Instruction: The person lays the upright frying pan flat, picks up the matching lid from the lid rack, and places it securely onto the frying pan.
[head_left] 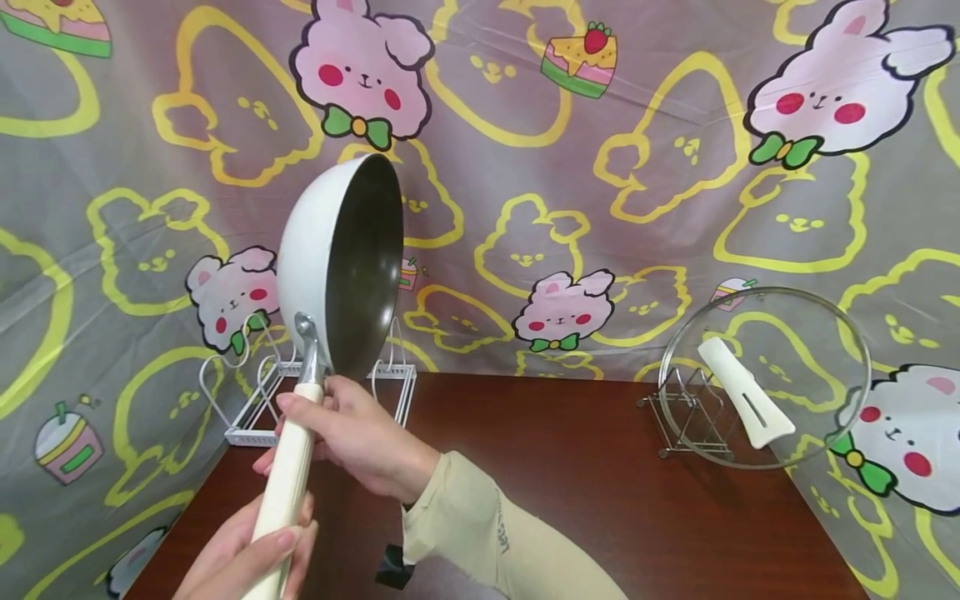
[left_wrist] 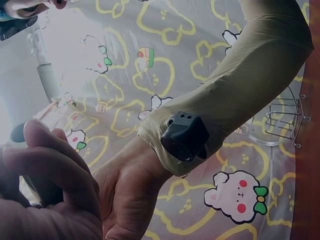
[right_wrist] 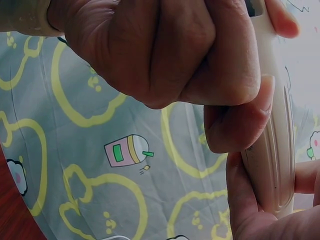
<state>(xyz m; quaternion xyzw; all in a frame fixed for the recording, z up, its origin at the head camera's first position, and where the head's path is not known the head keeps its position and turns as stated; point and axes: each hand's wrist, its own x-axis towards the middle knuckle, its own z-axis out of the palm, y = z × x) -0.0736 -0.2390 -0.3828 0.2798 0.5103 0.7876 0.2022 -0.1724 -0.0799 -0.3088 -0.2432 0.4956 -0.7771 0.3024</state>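
A white wok [head_left: 300, 242] with a dark inside is held up on its side in the head view, opening turned to the right. Its long cream handle [head_left: 288, 475] slants down toward the person. My right hand [head_left: 367, 433] grips the handle close to the metal joint. Lower down, near the handle's end, my left hand [head_left: 247, 542] is wrapped round it. The right wrist view shows curled fingers of the right hand [right_wrist: 165, 55] against the ribbed handle [right_wrist: 277, 150], with part of the left hand [right_wrist: 270, 225] below. In the left wrist view the left hand's fingers [left_wrist: 60, 165] are curled.
Behind the wok stands a white rack [head_left: 251, 437] with upright loops. At the right, a glass lid [head_left: 817, 375] with a cream grip stands upright at a small wire rack [head_left: 693, 417]. Patterned cloth [head_left: 465, 167] surrounds the brown table [head_left: 555, 483].
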